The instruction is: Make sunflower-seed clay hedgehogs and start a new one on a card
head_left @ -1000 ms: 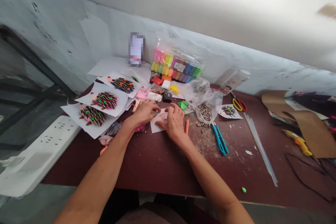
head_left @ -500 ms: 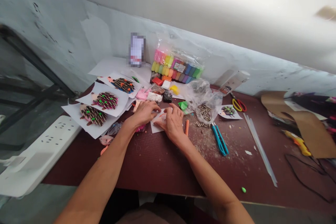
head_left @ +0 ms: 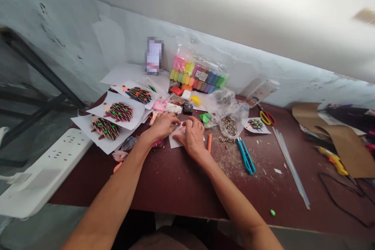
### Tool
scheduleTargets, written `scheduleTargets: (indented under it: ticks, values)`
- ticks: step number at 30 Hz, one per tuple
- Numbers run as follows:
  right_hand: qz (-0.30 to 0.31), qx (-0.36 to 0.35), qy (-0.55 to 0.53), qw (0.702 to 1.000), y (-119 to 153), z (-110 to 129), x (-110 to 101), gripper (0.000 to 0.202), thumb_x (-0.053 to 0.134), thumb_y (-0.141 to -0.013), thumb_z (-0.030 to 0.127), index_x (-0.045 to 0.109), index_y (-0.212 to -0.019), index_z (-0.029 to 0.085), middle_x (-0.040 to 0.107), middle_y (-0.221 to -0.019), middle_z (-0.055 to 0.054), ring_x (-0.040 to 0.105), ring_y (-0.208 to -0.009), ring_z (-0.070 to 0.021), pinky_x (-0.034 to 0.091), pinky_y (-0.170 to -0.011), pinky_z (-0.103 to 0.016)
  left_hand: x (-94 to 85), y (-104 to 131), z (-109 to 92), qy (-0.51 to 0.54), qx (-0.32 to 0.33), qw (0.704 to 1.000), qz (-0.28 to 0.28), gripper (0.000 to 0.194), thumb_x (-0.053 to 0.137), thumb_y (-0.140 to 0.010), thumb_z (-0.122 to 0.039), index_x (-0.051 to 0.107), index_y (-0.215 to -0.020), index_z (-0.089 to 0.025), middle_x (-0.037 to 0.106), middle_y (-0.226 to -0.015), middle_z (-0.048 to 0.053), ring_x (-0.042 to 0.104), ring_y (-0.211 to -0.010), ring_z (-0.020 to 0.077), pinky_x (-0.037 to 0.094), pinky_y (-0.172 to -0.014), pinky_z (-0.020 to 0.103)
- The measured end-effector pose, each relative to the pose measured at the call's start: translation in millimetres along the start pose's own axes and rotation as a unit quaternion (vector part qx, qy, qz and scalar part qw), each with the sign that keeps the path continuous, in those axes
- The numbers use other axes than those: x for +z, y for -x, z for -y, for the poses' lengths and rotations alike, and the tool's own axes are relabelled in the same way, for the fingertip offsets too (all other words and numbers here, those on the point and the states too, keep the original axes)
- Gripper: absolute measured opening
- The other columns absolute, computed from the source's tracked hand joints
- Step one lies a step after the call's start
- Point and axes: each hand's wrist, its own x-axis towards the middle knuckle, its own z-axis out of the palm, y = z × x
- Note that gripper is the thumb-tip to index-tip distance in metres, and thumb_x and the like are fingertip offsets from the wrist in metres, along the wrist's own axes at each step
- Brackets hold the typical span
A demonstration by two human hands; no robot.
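A small white paper card [head_left: 175,142] with a partly hidden orange-red shape lies flat on the table between my hands. My left hand [head_left: 164,125] rests at its left edge, fingers slightly bent and reaching onto the paper. Over the right part of the card is my right hand [head_left: 191,137], its thumb spread away from the bent fingers. The palms hide much of the card. Just right of my right hand lies an orange stick [head_left: 209,143]. Near it are a clear bag of striped sunflower seeds [head_left: 229,125] and a teal utility knife [head_left: 246,155].
Hedgehog pictures [head_left: 118,112] on paper are stacked at the left, by a white power strip [head_left: 63,148]. Behind are coloured modelling clay packs [head_left: 199,72] and a phone [head_left: 154,56]. Rightward lie scissors [head_left: 267,117], clear glue sticks [head_left: 291,168] and a yellow glue gun [head_left: 334,159].
The whole view has shifted very slightly. Both hands stay over the card in nearly the same pose, with at most small finger movement.
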Motion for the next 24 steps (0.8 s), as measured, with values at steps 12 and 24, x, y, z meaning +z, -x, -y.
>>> scheduleTargets:
  ticks: [12,24]
  values:
    - [-0.008,-0.008,0.001,1.000,-3.5,6.7,7.3,0.043,0.070,-0.088,0.043,0.060,-0.117,0.013,0.053,-0.139,-0.024,0.050,-0.128,-0.0345,0.039,-0.104,-0.049,4.1,-0.5,0.2,-0.010,-0.002,1.000,-0.014,0.028,0.057,-0.084,-0.016,0.077,-0.103,-0.022,0.072,-0.108,0.007,0.060,-0.102,0.0247,0.042,-0.091,0.039]
    - [-0.009,-0.006,-0.018,1.000,-1.4,6.0,5.0,0.043,0.069,-0.088,0.043,0.060,-0.118,0.014,0.053,-0.138,-0.023,0.050,-0.127,-0.0348,0.040,-0.102,-0.049,3.5,-0.1,1.0,-0.007,0.000,1.000,-0.016,0.028,0.057,-0.084,-0.014,0.077,-0.102,-0.023,0.072,-0.107,0.006,0.060,-0.101,0.0244,0.042,-0.089,0.038]
